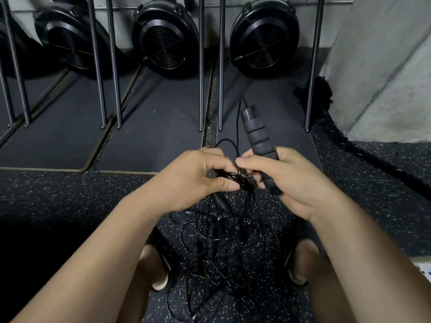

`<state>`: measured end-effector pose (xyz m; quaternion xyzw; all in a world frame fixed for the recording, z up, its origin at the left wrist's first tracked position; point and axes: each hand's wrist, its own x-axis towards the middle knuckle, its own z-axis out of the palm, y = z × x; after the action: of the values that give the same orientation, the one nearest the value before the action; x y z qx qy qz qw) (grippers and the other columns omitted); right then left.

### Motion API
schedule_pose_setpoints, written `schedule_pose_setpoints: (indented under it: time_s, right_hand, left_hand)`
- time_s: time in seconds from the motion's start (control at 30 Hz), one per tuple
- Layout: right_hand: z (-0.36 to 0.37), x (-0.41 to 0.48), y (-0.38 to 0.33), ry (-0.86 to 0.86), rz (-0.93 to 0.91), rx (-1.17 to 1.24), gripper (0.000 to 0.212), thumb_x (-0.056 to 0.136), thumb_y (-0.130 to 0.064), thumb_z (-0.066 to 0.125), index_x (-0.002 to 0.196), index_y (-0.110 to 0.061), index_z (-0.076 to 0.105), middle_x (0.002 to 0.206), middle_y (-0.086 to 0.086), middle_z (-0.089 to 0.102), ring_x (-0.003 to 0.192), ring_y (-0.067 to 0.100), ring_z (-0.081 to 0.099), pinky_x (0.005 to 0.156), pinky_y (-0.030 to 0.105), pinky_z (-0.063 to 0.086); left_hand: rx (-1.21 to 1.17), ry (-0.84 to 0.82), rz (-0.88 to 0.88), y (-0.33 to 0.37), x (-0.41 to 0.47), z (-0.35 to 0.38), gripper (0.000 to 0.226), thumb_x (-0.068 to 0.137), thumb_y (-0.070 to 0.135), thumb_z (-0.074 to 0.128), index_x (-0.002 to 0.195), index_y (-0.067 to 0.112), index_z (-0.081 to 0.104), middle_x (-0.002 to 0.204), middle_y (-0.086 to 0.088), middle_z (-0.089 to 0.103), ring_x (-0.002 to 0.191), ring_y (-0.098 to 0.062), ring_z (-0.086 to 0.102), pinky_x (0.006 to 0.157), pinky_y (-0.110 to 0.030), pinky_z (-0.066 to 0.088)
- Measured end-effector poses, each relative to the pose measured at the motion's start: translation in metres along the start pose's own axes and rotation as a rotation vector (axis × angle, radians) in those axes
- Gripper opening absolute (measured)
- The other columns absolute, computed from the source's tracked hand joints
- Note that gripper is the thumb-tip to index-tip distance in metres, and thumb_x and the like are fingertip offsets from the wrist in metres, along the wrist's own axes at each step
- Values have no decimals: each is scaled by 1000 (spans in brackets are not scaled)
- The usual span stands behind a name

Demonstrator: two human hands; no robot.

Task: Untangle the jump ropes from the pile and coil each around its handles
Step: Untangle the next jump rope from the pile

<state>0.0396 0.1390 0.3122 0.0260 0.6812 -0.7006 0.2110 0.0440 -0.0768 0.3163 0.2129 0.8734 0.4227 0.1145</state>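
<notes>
My right hand (284,180) grips a black foam jump-rope handle (255,134) that points up and away from me, a thin black cord leaving its top end. My left hand (198,180) pinches a bunch of looped black cord (235,179) between thumb and fingers, right beside the right hand's fingertips. Below both hands a tangled pile of black jump ropes (217,248) with several ridged foam handles lies on the speckled floor between my feet.
Black mats (151,127) lie ahead, with metal rack legs (201,89) standing on them. Three black fan-like wheels (165,40) lean at the wall. A thick black battle rope (363,150) runs along the right by a concrete pillar (384,66).
</notes>
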Motion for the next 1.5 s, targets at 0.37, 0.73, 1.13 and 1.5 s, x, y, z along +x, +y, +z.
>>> schedule_pose_setpoints:
  time_s: [0.37,0.73,1.13,1.5]
  right_hand:
    - [12,2,-2,223,-79,115,55,86,-65,73,101,-13,73,70,-5,65,48,2,50,43,16,35]
    - [3,3,5,4,-46,162,21,80,-24,86,93,-18,71,72,-2,60,58,10,45,46,23,27]
    - [0,6,14,-35,-123,29,33,89,-26,80,106,2,71,89,8,72,79,16,68,67,25,52]
    - [6,7,22,19,-121,267,23,99,-3,71,119,9,70,118,23,77,109,34,76,92,37,63]
  left_hand:
    - [70,133,117,7,-1,8,25,90,2,81,98,26,81,101,6,47,99,-15,54,89,-20,43]
    - [65,283,43,8,0,5,26,85,6,82,95,30,81,83,6,59,71,-8,55,69,-20,40]
    - [74,385,-64,-1,0,12,27,89,8,77,100,33,78,88,7,58,71,-6,57,71,-16,42]
    - [-263,371,-99,-7,4,16,40,103,-2,62,120,30,78,111,10,79,106,-9,73,99,-33,55]
